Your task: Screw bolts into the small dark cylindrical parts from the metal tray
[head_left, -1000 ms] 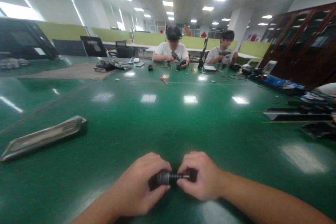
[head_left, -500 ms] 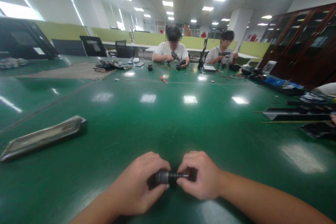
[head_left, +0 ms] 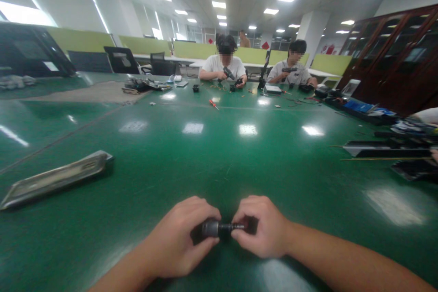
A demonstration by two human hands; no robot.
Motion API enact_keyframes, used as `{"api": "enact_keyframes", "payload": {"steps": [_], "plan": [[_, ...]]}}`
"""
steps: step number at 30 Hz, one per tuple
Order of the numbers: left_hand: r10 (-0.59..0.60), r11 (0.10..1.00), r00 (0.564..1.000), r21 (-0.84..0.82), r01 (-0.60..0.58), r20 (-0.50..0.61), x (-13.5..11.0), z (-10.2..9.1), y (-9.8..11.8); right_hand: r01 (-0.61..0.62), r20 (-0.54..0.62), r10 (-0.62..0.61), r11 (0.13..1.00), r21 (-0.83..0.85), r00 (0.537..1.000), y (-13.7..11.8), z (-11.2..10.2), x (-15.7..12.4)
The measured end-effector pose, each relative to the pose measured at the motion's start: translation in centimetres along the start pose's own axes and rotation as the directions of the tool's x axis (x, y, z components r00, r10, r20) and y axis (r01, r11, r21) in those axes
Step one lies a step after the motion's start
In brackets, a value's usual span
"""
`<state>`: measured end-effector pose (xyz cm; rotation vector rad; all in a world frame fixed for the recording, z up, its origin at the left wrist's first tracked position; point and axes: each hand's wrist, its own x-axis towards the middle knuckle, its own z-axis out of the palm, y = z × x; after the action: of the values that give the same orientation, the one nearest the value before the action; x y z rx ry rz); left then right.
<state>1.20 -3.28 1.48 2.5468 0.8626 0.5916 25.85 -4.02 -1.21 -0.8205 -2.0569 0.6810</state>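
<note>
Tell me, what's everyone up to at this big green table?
A person's left hand grips a small dark cylindrical part, while the right hand pinches the thin shaft sticking out of it, low over the green table. A metal tray lies to the left. Two people across the table handle dark tools.

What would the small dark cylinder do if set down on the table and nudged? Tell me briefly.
The cylinder looks round, so it would probably roll on the glossy table. Its thin shaft seems stiff, likely metal. It is probably heavy for its size, though both the left hand and right hand grip it.
</note>
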Motion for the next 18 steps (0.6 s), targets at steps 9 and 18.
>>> {"api": "enact_keyframes", "payload": {"steps": [9, 18], "plan": [[-0.011, 1.0, 1.0, 0.001, 0.011, -0.003, 0.1, -0.24, 0.02, -0.004, 0.0, 0.004, 1.0, -0.012, 1.0, -0.03, -0.08, 0.11], [-0.004, 1.0, 1.0, 0.013, 0.004, -0.021, 0.2, -0.46, 0.02, -0.005, -0.004, 0.005, 1.0, 0.006, 1.0, -0.2, -0.17, 0.19]]}}
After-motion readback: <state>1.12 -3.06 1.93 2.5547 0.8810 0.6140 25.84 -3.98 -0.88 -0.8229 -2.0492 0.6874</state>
